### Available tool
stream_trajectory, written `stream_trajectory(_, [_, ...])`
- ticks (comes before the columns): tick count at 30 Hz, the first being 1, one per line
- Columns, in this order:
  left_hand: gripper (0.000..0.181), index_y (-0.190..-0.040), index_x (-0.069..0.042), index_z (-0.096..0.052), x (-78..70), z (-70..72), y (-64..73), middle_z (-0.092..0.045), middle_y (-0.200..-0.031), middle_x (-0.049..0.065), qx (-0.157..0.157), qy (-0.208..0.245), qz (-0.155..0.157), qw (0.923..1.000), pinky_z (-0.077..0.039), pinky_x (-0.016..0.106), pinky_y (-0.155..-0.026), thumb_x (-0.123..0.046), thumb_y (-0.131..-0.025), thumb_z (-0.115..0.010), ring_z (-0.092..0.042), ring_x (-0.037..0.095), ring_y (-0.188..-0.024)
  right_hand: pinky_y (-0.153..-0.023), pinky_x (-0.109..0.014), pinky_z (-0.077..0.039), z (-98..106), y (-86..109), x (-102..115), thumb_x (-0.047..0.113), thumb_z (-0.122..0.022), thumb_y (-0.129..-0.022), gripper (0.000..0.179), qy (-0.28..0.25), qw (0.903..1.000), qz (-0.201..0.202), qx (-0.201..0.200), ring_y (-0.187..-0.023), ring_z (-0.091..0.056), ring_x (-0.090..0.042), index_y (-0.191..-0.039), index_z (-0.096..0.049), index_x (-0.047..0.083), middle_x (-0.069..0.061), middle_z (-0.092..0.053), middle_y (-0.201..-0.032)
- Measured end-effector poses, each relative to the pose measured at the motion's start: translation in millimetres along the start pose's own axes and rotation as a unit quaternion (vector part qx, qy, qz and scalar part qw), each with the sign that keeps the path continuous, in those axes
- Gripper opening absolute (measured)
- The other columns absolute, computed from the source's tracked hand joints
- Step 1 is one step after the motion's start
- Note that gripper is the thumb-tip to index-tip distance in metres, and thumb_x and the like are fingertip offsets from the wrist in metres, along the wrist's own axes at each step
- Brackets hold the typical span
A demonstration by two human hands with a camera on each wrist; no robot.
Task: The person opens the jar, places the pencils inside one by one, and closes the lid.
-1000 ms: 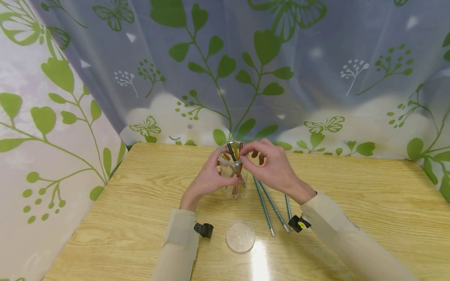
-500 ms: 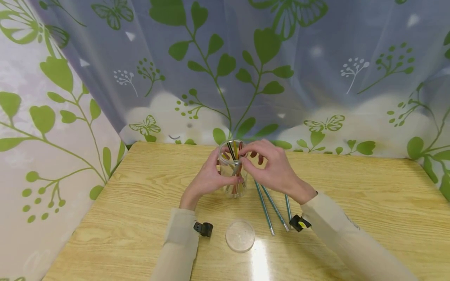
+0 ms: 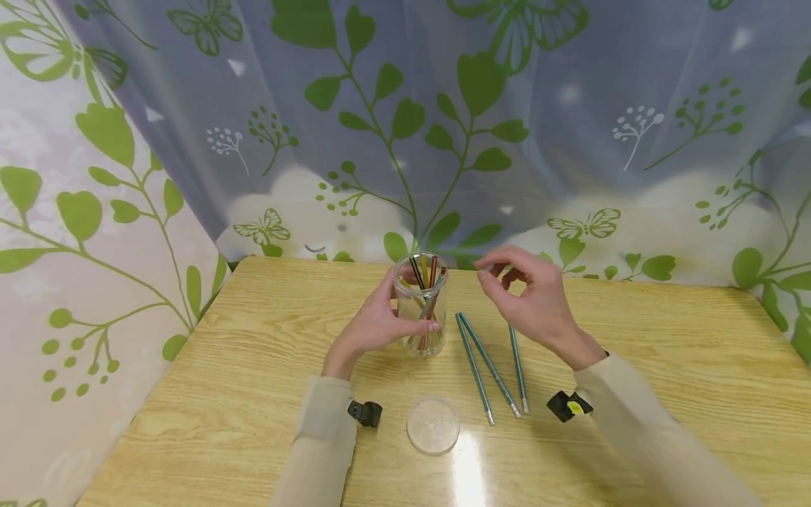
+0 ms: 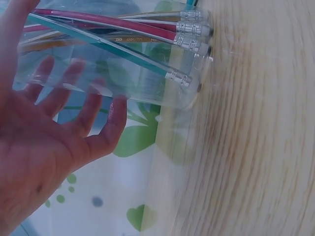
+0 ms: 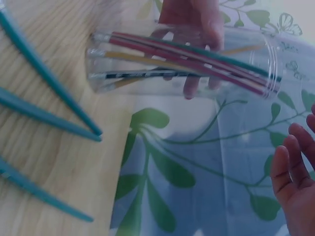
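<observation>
My left hand [image 3: 374,317] grips a clear jar [image 3: 415,343] around its side, with the thumb across the front. The jar stands upright on the table. Several pencils [image 5: 162,56] lean inside it: red, yellow, black and teal, their eraser ends down at the bottom. In the left wrist view a teal pencil [image 4: 123,56] lies along the jar wall, beside red ones. My right hand [image 3: 532,292] hovers to the right of the jar, fingers loosely bent and holding nothing. Below it, three teal pencils [image 3: 475,370] lie on the table.
A round clear lid [image 3: 433,426] lies flat on the wooden table [image 3: 253,366], in front of the jar. A curtain with leaf prints [image 3: 405,141] hangs along the table's back edge, and a similar one [image 3: 82,246] hangs at the left.
My right hand has let go of a teal pencil in the jar and moved away to the right. The left hand still holds the jar in the same place.
</observation>
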State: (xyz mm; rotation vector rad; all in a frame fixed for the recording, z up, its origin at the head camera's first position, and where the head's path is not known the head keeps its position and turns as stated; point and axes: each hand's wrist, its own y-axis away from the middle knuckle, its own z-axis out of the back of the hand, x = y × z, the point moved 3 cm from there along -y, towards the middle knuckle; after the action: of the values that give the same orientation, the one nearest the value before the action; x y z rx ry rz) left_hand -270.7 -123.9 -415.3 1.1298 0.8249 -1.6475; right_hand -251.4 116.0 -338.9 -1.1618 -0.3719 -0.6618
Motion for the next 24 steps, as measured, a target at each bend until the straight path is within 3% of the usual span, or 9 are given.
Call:
stream_trajectory(6, [0.113,-0.161,-0.040,-0.019,1.7,2.3,2.8,-0.049,-0.147,0.007,0.029,0.006,0.017,0.9994,-0.059,0.046,-0.089,-0.029,-0.076,-0.091,-0.060,0.037,-0.125,-0.064,-0.015,-0.050,12.3,14.1,-10.7,-0.006,-0.067,-0.090,0.021,0.011,0.9986,-0.052,-0.005,-0.081,-0.060,-0.005,-0.102,-0.075,0.008,-0.007,-0.071,-0.092])
stream_trajectory(12, [0.095,-0.160,-0.029,-0.029,0.4,6.2,3.0,-0.042,-0.157,0.005,0.055,0.018,-0.034,0.9977,-0.046,0.054,-0.113,-0.016,-0.082,-0.083,-0.045,0.030,-0.142,-0.066,-0.014,-0.052,20.7,27.7,-25.6,-0.001,-0.069,-0.091,0.016,0.051,0.9929,-0.107,0.013,-0.084,-0.062,-0.001,-0.106,-0.073,0.006,-0.009,-0.073,-0.099])
stream_trajectory(17, [0.099,-0.163,-0.022,-0.025,2.0,8.1,2.9,-0.037,-0.162,0.005,0.058,0.025,-0.048,0.9969,-0.041,0.057,-0.116,-0.009,-0.081,-0.078,-0.045,0.031,-0.143,-0.070,-0.017,-0.054,25.0,39.0,-39.1,0.012,-0.070,-0.096,0.019,0.100,0.9778,-0.175,0.058,-0.089,-0.063,-0.002,-0.114,-0.070,0.010,-0.009,-0.072,-0.107])
stream_trajectory(24, [0.095,-0.161,-0.025,-0.030,3.2,9.6,2.7,-0.041,-0.159,0.002,0.052,0.031,-0.047,0.9970,-0.048,0.050,-0.111,-0.009,-0.081,-0.079,-0.049,0.029,-0.140,-0.082,-0.043,-0.058,25.4,51.3,-57.5,0.024,-0.066,-0.099,0.032,0.144,0.9478,-0.253,0.130,-0.104,-0.067,-0.031,-0.127,-0.064,0.008,-0.016,-0.070,-0.116])
